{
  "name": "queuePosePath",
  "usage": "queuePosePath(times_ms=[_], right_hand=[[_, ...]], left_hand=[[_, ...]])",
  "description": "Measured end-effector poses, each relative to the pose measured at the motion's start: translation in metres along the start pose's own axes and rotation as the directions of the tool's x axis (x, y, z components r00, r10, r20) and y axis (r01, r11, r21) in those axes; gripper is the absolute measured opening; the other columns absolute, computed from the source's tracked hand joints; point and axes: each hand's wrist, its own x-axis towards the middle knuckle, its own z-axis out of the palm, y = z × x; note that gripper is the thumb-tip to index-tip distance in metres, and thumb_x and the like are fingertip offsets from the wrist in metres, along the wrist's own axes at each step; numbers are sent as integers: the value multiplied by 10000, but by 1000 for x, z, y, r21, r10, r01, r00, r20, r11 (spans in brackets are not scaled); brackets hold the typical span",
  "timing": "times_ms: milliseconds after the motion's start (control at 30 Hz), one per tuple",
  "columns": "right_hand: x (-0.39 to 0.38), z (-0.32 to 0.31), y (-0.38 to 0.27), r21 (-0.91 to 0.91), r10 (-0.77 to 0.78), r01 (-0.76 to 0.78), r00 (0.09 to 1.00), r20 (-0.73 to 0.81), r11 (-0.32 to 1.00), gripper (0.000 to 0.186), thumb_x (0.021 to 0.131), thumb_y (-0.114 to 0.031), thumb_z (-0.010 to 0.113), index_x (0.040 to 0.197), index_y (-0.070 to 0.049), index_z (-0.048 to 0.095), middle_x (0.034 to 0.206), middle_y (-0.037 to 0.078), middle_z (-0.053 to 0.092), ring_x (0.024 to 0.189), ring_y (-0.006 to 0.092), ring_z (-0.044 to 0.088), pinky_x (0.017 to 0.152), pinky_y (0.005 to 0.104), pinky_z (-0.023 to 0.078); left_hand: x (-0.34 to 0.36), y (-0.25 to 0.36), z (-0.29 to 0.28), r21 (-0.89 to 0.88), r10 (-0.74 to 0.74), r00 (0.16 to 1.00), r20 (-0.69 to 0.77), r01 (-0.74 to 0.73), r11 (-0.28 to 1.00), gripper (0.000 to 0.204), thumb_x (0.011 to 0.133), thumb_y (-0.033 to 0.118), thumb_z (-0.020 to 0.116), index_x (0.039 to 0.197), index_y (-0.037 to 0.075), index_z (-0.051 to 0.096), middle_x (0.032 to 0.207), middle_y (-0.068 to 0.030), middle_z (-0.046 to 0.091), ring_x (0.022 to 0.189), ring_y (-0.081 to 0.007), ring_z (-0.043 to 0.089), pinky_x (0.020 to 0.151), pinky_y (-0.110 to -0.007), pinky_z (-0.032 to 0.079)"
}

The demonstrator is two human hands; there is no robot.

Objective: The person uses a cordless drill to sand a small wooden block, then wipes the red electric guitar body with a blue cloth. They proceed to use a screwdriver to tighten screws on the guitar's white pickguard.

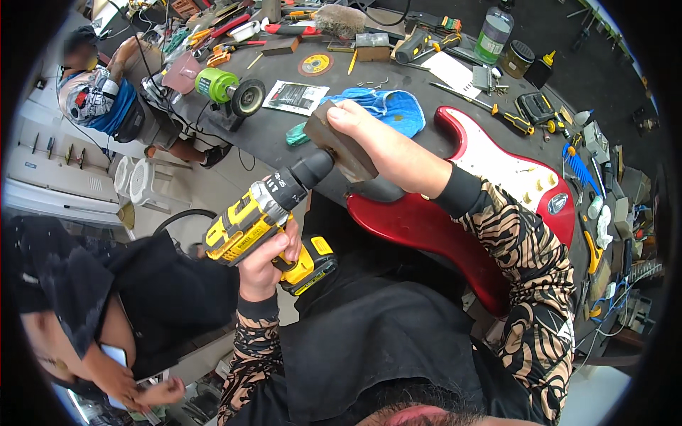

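My left hand (264, 264) is wrapped round the grip of a yellow and black cordless drill (245, 221), with a battery at its base. The drill points up and to the right. My right hand (366, 135) grips a dark brown rectangular block (341, 148), thumb on its upper end and the other fingers mostly hidden. The drill's black chuck is right up against the block's face; any bit between them cannot be made out. Below my right forearm lies a red electric guitar body (426, 226) with a white pickguard (497, 153), partly covered by my sleeve.
On the dark workbench (284, 64) are a blue cloth (398, 110), a green bench grinder (217, 85), a screwdriver (513, 121), a bottle with green liquid (493, 35) and many tools. One person (99, 99) stands far left; another's hand (117, 380) holds a phone at lower left.
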Motion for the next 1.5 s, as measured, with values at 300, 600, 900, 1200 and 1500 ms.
queuePosePath(times_ms=[300,600,900,1200,1500], right_hand=[[1,-1,5,-33,-11,11,1000,-18,999,568,1137,-539,491,1421,-48,532,1150,44,626,979,100,579,834,275,499],[-2,0,0,0,6,-6,1000,-1,1000,552,1135,-544,491,1390,-56,537,1151,42,616,1005,98,567,858,278,492],[0,0,2,-25,-8,8,1000,2,1000,543,1142,-532,483,1399,-57,535,1163,42,612,1024,94,560,878,268,484],[-3,7,-1,-10,-31,30,996,-82,1000,559,1150,-533,458,1416,-44,503,1163,52,586,987,92,544,843,262,478],[0,3,4,-69,-117,111,990,-78,991,544,1173,-514,402,1425,-35,467,1178,58,545,999,100,520,869,271,471]], left_hand=[[-3,1,13,67,25,999,-41,-22,997,409,938,130,680,1297,-37,575,867,-82,578,660,-151,566,665,-295,500],[0,-4,2,10,-12,1000,-15,12,1000,376,925,147,691,1228,-47,580,839,-74,569,636,-150,564,638,-305,503],[1,1,-3,-28,-47,998,29,48,998,403,924,153,707,1254,-45,590,839,-77,577,635,-155,576,642,-306,508],[-1,-4,14,102,45,999,1,-45,994,864,932,107,709,1687,71,290,851,-84,576,666,-144,560,668,-296,503],[0,-8,12,57,55,997,50,-58,997,895,911,14,708,1696,59,280,1000,-64,644,736,-110,585,656,-251,481]])
